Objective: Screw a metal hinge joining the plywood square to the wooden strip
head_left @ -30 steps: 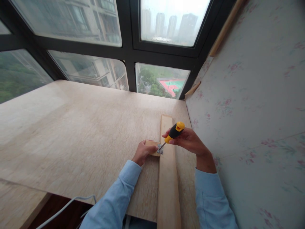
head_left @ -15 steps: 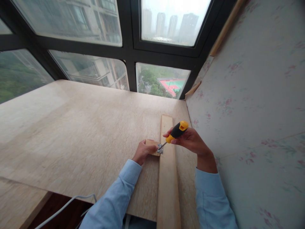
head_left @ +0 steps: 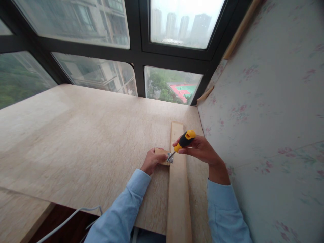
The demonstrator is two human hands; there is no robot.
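My right hand (head_left: 197, 148) is closed around a yellow and black screwdriver (head_left: 187, 138), which leans with its handle up and to the right. Its tip meets a small silver hinge (head_left: 171, 160), on the side toward my left hand. The hinge spans a short wooden block (head_left: 160, 152) and a long wooden plank (head_left: 177, 195). With fingers and thumb, my left hand (head_left: 152, 159) grips the block against the plank's left edge, the thumb lying near the hinge. Whether a screw sits under the tip is too small to tell.
Plank and block lie on a beige marbled surface (head_left: 88, 135). A wallpapered wall (head_left: 268, 118) rises close on the right, and dark-framed windows (head_left: 136, 55) stand behind. At the lower left, a white cable (head_left: 68, 217) crosses a gap beside the surface's edge.
The screwdriver's handle has swung slightly left and down along with my right hand, its tip staying at the hinge. My left hand and the wood keep their places.
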